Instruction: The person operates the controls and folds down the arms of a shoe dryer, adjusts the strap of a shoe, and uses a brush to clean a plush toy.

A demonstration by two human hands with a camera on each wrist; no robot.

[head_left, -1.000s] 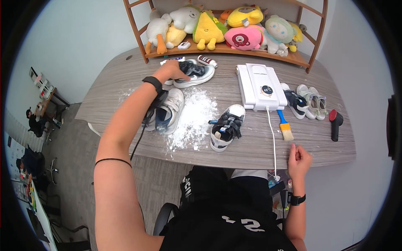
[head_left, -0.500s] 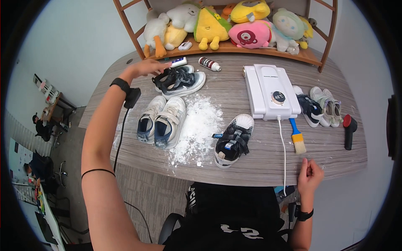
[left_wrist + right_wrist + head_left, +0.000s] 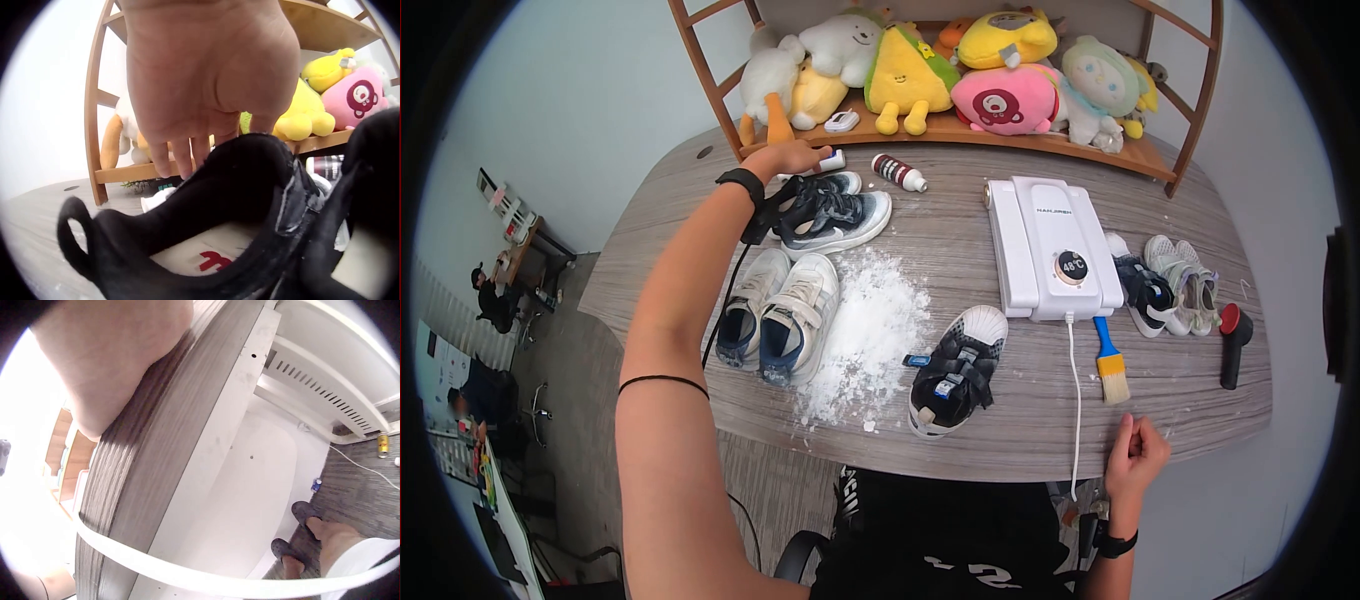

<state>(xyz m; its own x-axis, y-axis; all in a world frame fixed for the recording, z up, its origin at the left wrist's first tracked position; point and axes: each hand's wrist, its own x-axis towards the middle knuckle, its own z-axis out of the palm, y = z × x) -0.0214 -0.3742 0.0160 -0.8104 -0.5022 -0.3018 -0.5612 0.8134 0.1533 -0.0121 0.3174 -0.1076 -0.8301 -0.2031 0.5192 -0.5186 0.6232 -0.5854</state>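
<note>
The left hand reaches over the back of the black-and-grey shoes, beside a white bottle. In the left wrist view, that hand points its fairly straight fingers down behind a black shoe collar; whether the fingertips touch the bottle cannot be told. At the table's front edge the right hand rests with loosely curled fingers, holding nothing, below a blue-and-yellow brush. The right wrist view shows only part of this hand.
White powder lies between the white shoes and a single black-and-white shoe. A white device with a cable, small shoes and a black-and-red tool are to the right. Plush toys fill a wooden shelf behind.
The left hand has left the black-and-grey shoes, which now sit further left, and has moved back right to the white bottle. The head view has shifted; the right hand keeps its pose.
</note>
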